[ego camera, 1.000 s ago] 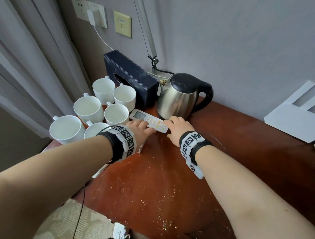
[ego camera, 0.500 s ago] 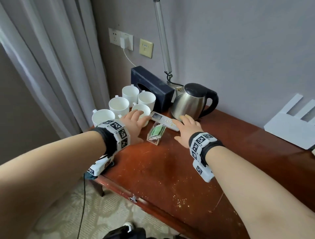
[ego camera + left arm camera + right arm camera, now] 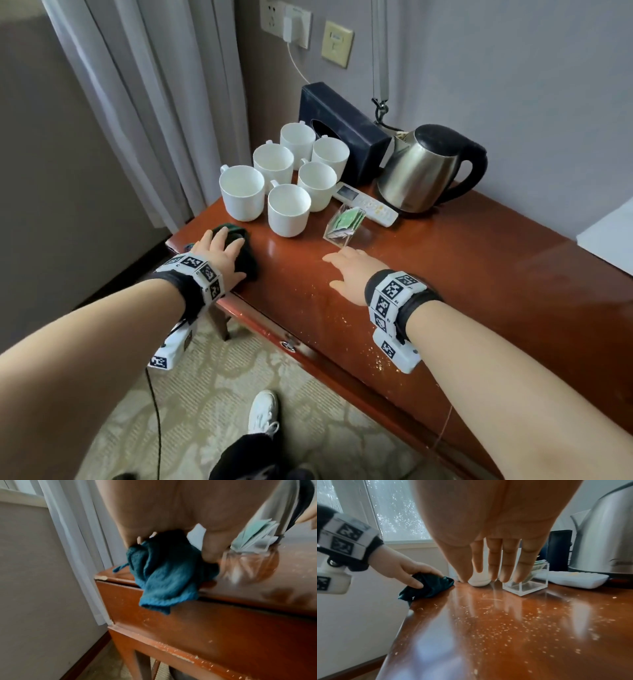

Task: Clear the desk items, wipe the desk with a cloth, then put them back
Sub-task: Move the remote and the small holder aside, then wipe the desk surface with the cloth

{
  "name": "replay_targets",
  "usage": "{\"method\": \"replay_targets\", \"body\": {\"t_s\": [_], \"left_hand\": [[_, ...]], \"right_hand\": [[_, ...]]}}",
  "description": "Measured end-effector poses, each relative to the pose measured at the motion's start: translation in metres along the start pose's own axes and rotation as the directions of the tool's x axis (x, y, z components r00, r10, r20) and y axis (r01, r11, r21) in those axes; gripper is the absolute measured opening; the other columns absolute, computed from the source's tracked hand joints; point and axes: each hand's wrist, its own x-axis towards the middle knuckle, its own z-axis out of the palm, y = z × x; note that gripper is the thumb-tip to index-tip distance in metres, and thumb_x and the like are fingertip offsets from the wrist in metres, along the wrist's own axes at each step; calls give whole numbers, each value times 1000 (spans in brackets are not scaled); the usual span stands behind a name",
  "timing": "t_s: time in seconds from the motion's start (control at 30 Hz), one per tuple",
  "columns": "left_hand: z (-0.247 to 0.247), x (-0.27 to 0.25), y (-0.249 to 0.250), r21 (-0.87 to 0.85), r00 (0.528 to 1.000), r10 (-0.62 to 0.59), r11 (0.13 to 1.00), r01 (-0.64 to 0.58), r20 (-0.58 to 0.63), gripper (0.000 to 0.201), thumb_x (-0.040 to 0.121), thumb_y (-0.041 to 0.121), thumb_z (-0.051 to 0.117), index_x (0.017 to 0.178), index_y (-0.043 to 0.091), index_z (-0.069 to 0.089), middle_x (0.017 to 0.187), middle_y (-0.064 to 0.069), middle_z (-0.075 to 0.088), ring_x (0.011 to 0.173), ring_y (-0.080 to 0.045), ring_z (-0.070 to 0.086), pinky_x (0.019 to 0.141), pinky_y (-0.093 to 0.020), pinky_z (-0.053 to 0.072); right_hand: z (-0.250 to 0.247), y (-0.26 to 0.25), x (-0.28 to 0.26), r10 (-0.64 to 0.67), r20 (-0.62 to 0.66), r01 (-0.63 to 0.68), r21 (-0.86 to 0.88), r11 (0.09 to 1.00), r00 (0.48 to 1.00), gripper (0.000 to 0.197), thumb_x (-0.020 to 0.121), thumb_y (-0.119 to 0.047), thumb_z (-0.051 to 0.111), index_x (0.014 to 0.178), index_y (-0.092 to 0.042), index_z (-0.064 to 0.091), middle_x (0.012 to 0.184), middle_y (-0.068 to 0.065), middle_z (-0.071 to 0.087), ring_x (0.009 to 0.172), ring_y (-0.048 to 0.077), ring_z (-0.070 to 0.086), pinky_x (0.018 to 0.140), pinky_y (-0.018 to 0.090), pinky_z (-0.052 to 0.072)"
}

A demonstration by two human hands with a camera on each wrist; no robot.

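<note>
A crumpled dark teal cloth [image 3: 247,255] lies at the front left corner of the red-brown desk [image 3: 462,284]. My left hand [image 3: 224,246] lies over it, and the right wrist view shows that hand's fingers and thumb [image 3: 416,574] curled round the cloth [image 3: 435,585]. In the left wrist view the cloth [image 3: 164,573] hangs bunched over the desk edge. My right hand [image 3: 344,262] is flat with straight fingers [image 3: 494,563] just over the desk, holding nothing. It is just short of a clear box of green sachets [image 3: 344,224]. Pale crumbs speckle the desk around it.
Several white cups [image 3: 289,210] stand at the back left. Behind them are a dark tissue box [image 3: 339,123], a white remote [image 3: 368,205] and a steel kettle [image 3: 423,171]. A white object [image 3: 609,236] sits at the right edge. Curtains hang on the left.
Both hands have drawn back from the remote. The left hand went to the front left corner and took hold of the cloth. The right hand pulled back toward the desk's front.
</note>
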Motion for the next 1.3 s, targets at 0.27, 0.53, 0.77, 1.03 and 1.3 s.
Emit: {"method": "replay_targets", "body": {"t_s": [0.27,0.53,0.77,1.03,1.3], "left_hand": [[19,-7,23,-152,977,213,965,-215,-29,79,92,37,54,151,23,3,158,-1,4,143,-25,14,115,-34,20],[12,-5,36,-537,948,311,812,-230,63,105,67,20,82,146,12,14,143,-6,36,132,-20,38,105,-19,28],[18,15,-6,-172,986,97,982,-72,138,72,94,18,50,151,22,6,159,-7,-6,146,-28,-7,118,-37,1],[37,7,53,42,988,71,996,-78,136,69,96,54,28,149,31,-10,157,-4,-19,143,-36,-17,115,-54,-6],[40,2,61,64,987,69,995,-79,147,63,99,49,20,149,29,-12,157,-4,-20,144,-33,-18,114,-54,-8]], "right_hand": [[27,-17,22,-10,-21,12,134,991,1000,55,96,-32,45,147,-24,24,148,4,30,134,24,32,109,40,35],[43,-23,21,-90,-130,111,165,980,987,68,91,-52,45,149,-29,17,157,1,13,145,23,7,117,40,14],[55,-46,37,-186,-124,188,7,982,975,53,93,-38,49,142,-28,33,154,4,17,144,25,8,113,40,21],[53,9,-4,-70,10,70,-59,996,998,42,86,-33,53,125,-24,44,126,7,34,113,28,36,81,32,43],[18,60,-4,409,-190,-325,359,875,893,46,89,-37,52,132,-27,37,131,10,40,112,32,51,89,37,43]]}}
